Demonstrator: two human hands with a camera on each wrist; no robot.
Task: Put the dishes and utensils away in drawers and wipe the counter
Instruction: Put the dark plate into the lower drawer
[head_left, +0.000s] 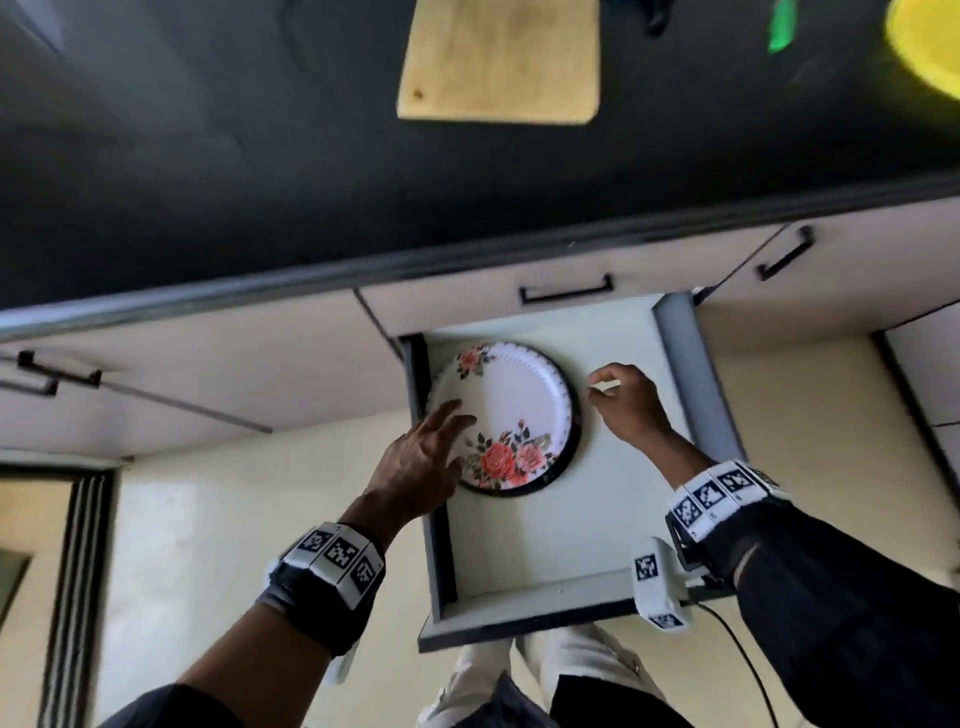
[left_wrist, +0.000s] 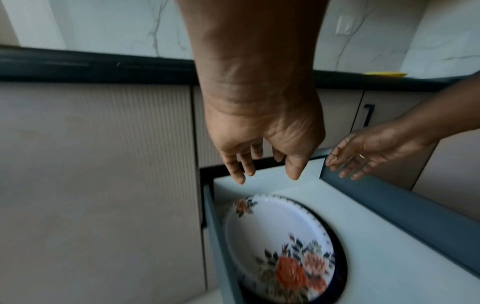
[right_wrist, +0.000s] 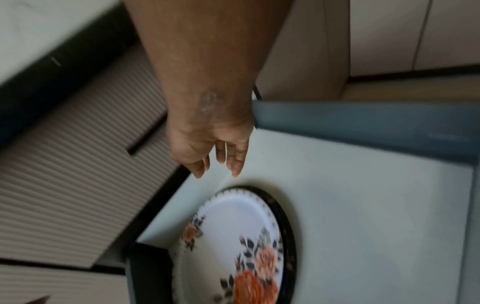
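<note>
Both hands hang over an open drawer, its grey walls drawn out from under the dark worktop. Inside, against the drawer's left wall, lies a white plate printed with red and pink roses; it sits on a dark plate whose rim shows along its right edge. At the drawer's left side, the left hand reaches in with fingers spread and relaxed; in the head view they overlap the floral plate's left rim, while the left wrist view shows the hand above the plate, gripping nothing. Whether the fingertips touch the plate cannot be told. Right of the plates, over the drawer's bare pale floor, the right hand is loosely curled and holds nothing; the right wrist view shows its fingers hanging slack, pointed towards the drawer's back corner. Marker bands circle both wrists. On the worktop behind the drawer, from left to right, rest a wooden cutting board, a green item, blurred, and a yellow thing cut off by the frame. Closed drawer fronts with black handles flank the open one.
</note>
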